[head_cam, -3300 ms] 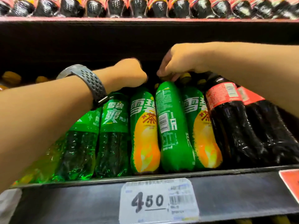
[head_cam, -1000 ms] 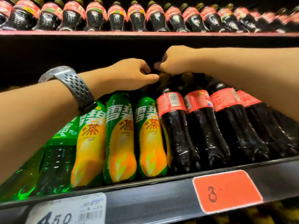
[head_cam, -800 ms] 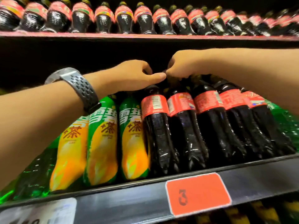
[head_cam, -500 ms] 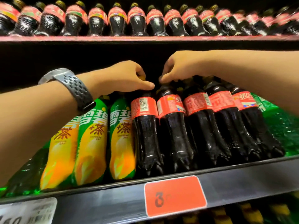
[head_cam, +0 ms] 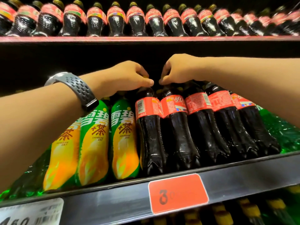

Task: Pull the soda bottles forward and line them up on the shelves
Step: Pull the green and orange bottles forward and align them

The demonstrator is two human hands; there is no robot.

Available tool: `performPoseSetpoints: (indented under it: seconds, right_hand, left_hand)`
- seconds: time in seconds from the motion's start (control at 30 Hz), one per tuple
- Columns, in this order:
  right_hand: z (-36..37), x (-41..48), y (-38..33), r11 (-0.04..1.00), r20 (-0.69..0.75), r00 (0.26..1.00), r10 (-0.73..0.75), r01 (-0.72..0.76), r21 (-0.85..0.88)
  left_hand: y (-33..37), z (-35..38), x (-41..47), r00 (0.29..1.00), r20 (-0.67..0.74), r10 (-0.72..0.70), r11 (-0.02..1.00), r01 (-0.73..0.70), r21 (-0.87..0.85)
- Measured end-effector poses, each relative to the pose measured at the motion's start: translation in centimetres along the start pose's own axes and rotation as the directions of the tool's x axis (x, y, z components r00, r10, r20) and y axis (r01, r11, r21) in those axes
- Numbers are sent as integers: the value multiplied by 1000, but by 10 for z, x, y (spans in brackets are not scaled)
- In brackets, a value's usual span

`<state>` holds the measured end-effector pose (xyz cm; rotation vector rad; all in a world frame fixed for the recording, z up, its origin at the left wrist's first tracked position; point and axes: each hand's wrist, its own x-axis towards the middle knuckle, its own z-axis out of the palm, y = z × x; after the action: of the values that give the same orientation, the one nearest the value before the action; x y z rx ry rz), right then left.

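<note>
On the middle shelf [head_cam: 113, 197] stands a row of dark cola bottles with red labels. My left hand [head_cam: 126, 77], a grey watch band on its wrist, pinches the cap of the leftmost cola bottle [head_cam: 149, 127]. My right hand [head_cam: 178, 69] pinches the cap of the second cola bottle [head_cam: 178, 127] beside it. Both caps are hidden under my fingers. Three green-and-yellow tea soda bottles [head_cam: 94, 143] stand left of the colas, partly behind my left forearm.
More cola bottles [head_cam: 220, 124] continue to the right, then clear green bottles [head_cam: 279, 130]. The upper shelf [head_cam: 146, 38] carries a full row of cola bottles. A red price tag [head_cam: 177, 192] and a white tag [head_cam: 30, 211] sit on the shelf edge. Yellow caps show on the shelf below.
The view has shifted right along the shelf from the green bottles to the colas. Both hands moved with it and now pinch the tops of the two leftmost colas.
</note>
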<state>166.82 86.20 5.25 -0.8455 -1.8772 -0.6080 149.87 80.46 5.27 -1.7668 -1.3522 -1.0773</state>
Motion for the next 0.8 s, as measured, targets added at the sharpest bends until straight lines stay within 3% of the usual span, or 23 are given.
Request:
performPoseSetpoints:
  seconds: [0.13,0.3,0.5,0.7,0.8]
  right_hand:
    - [-2,0,-3,1000,33,999,29,-29,-2]
    - [-5,-3,0,999,38,998,43,-44,15]
    - [0,1,-7,992,-47,998,43,-49,-116]
    - [-4,0,3,998,22,1000,17,-15,-57]
    - [-2,1,9,998,-21,999,-37,36,-53]
  left_hand:
    - [0,3,6,991,-134,7,997,3,72]
    - [0,4,5,998,-64,21,998,-25,-55]
    - [-4,3,6,1000,-9,25,970,-27,-240]
    - [-4,13,9,996,-92,22,975,-42,-220]
    - [-4,15,11,997,-80,-15,967,-6,-254]
